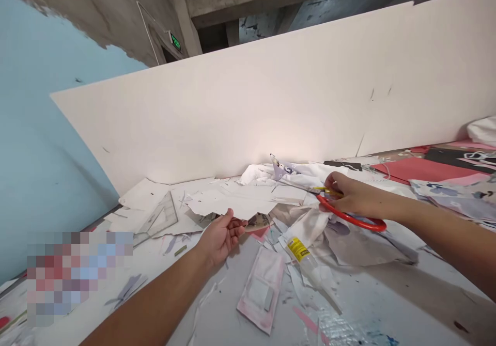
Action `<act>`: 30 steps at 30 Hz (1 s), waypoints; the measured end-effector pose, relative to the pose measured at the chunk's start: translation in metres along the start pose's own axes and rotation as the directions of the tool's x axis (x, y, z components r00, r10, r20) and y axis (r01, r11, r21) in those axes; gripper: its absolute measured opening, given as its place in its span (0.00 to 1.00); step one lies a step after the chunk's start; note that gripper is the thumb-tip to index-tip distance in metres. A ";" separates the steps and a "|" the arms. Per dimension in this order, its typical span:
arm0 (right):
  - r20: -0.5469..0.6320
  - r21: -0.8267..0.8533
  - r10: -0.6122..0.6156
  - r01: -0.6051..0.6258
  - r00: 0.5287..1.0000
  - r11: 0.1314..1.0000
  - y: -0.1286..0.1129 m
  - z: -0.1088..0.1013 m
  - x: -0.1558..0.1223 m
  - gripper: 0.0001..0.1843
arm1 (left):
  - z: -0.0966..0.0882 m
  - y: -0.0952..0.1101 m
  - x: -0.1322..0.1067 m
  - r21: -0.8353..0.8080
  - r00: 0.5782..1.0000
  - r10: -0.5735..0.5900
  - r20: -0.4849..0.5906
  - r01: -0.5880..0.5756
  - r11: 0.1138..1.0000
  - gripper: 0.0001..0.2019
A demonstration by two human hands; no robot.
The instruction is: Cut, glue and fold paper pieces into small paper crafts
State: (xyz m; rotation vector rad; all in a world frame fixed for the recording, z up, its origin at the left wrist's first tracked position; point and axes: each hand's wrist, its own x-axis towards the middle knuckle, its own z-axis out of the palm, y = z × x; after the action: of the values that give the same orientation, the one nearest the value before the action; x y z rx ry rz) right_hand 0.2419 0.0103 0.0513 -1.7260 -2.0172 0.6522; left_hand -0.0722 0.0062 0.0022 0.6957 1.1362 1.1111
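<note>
My left hand (220, 237) grips the near edge of a large, irregular sheet of white paper (228, 201), with a printed curl of paper (258, 222) showing beside the fingers. My right hand (346, 197) is shut on scissors with a red plastic handle (351, 218). Their short yellowish blades (327, 191) point left, toward the white scraps, and I cannot tell if they touch the sheet. Between my hands and nearer me lies a clear glue bottle with a yellow label (297, 249).
A tall white board (248, 98) stands behind the cluttered work surface. Paper offcuts, a pink-edged packet (261, 289), a clear triangular ruler (160, 214) and crumpled white cloth (287, 174) lie about. Red paper (422, 170) lies at the back right. A pixelated patch (79, 279) covers the lower left.
</note>
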 end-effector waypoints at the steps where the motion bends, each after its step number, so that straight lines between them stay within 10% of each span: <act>1: 0.015 0.010 -0.021 0.021 1.000 1.000 -0.002 0.002 -0.002 0.21 | 0.001 -0.001 0.002 0.001 1.000 0.009 -0.007 -0.009 1.000 0.15; 13: 0.266 0.475 -0.185 0.038 0.946 0.879 -0.026 -0.017 -0.031 0.15 | 0.011 0.018 -0.018 -0.044 0.980 0.197 0.019 -0.196 0.980 0.12; 22: 0.360 0.376 -0.146 0.000 0.921 0.926 -0.004 -0.012 -0.027 0.23 | -0.001 0.002 -0.004 -0.104 0.975 0.220 0.020 -0.217 0.971 0.13; 30: 0.326 0.295 -0.203 0.104 0.924 0.950 -0.030 0.013 -0.033 0.22 | 0.016 0.004 -0.019 -0.241 0.985 0.172 -0.031 -0.174 0.955 0.12</act>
State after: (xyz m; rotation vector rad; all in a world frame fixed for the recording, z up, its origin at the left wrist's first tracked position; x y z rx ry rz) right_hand 0.2155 -0.0273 0.0585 -1.3450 -2.1428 1.1950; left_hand -0.0593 -0.0091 0.0174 0.6051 0.9389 1.3778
